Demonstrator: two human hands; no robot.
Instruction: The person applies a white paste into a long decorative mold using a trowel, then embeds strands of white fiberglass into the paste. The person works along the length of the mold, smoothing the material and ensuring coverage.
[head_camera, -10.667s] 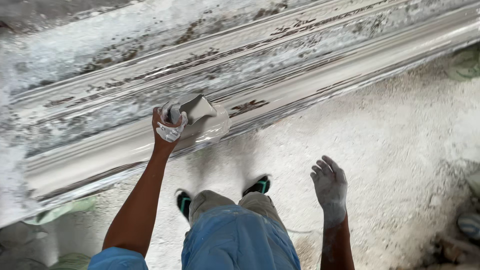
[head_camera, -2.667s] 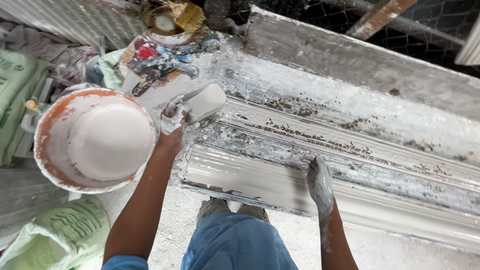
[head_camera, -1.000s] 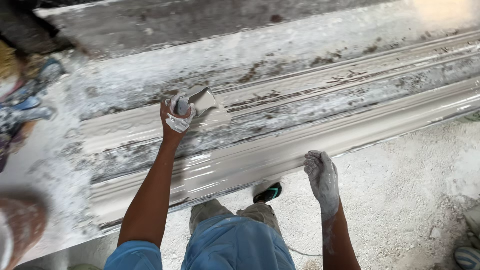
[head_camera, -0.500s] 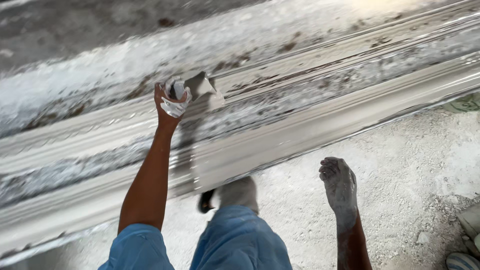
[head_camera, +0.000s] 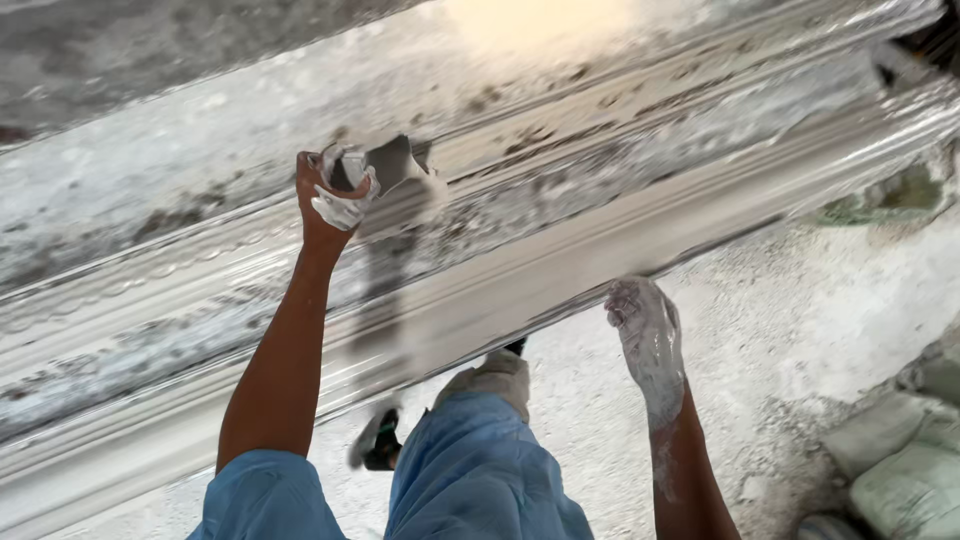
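My left hand (head_camera: 335, 190) is raised over a long white plaster moulding (head_camera: 560, 270) and grips a small plaster-coated cup (head_camera: 395, 170), tilted towards the moulding. Its fingers are smeared white. My right hand (head_camera: 648, 335) hangs at the near edge of the moulding, coated in white plaster, fingers loosely apart, holding nothing. The moulding lies on a long plaster-crusted bench (head_camera: 180, 170) and runs diagonally from lower left to upper right. The picture is blurred by motion.
My legs in blue trousers (head_camera: 470, 470) and a dark shoe (head_camera: 375, 440) stand on a floor strewn with white dust (head_camera: 800, 330). Greenish sacks (head_camera: 900, 470) lie at the lower right, and another greenish patch (head_camera: 880, 200) sits by the bench's right end.
The view has swung along the bench to the right; the orange bucket of white plaster is out of sight. My left hand still holds the cup; my right hand has come back up to the moulding's edge.
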